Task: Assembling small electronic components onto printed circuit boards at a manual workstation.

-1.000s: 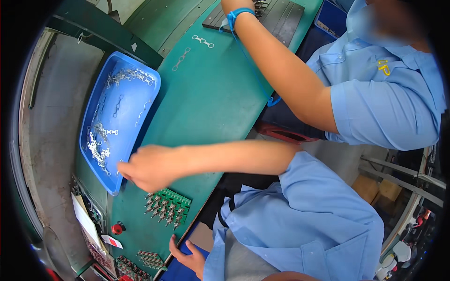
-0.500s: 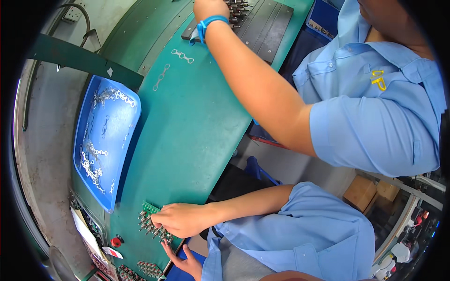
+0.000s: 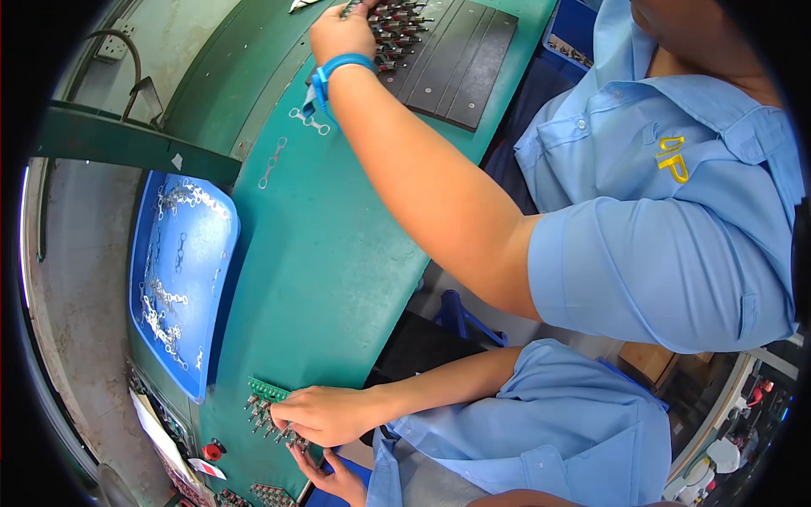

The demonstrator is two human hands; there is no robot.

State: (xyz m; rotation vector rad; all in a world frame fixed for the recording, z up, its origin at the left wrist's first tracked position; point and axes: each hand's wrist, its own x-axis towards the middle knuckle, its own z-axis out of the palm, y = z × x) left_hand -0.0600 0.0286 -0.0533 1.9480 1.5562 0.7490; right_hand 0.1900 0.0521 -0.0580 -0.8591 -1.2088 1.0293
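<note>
From where I stand, the job on the green board (image 3: 269, 390) looks part-way through. The board lies at the bench's near edge, toward the wearer's left, and rows of upright metal parts (image 3: 257, 409) already stand on it. The right hand (image 3: 325, 414) is bent over those parts, its fingers drawn together down among them — I cannot tell whether they pinch anything, since the hand covers that side. The left hand (image 3: 334, 480) is spread, thumb away from the fingers, its fingertips at the board's near side; I see nothing in its grasp. The two hands are close but apart.

There's plenty of stock about: the blue tray (image 3: 203, 256), along the bench's far edge, holds scattered heaps of loose ringed links (image 3: 160, 325), and I can't make out any of these on the board. Two more such links lie farther along the green bench (image 3: 312, 279), short of the co-worker's hand (image 3: 342, 38) at a dark grooved fixture (image 3: 460, 63). Other loaded boards (image 3: 272, 493) sit past the left hand, partly cut off — finished or waiting, I can't say. With a hand on it, I'd judge this board not yet done.
</note>
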